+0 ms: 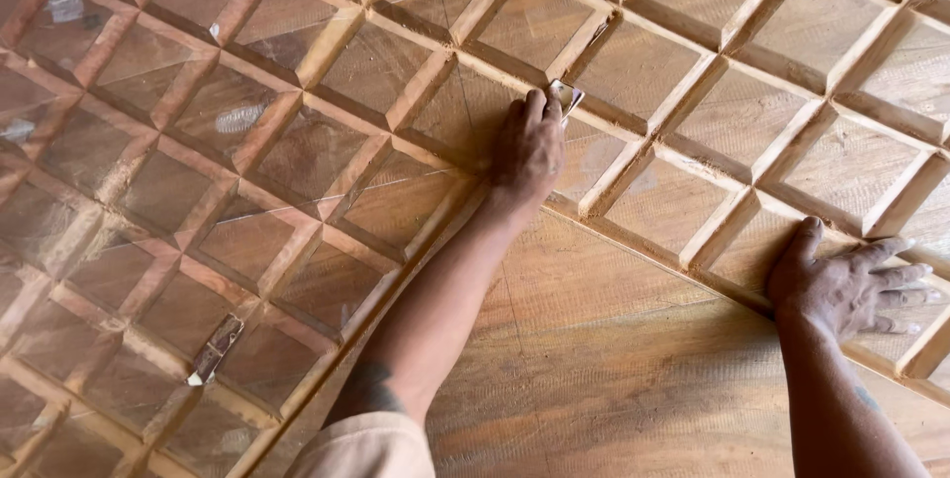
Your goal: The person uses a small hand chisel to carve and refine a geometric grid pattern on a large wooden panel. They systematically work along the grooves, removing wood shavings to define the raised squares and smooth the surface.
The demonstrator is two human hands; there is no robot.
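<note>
A large wooden panel [633, 339] carved with a raised diamond lattice fills the view. My left hand [527, 149] reaches far forward and presses a small folded piece of sandpaper [566, 97] against a lattice rib near the top middle, fingers closed over it. My right hand [849, 282] lies flat on the panel at the right, fingers spread across a rib and a recessed diamond, holding nothing.
Another small worn scrap of sandpaper [215, 350] lies in a recessed diamond at the lower left. A smooth flat area of the panel [614, 389] stretches between my arms. Pale dust patches [237, 118] show in some upper-left recesses.
</note>
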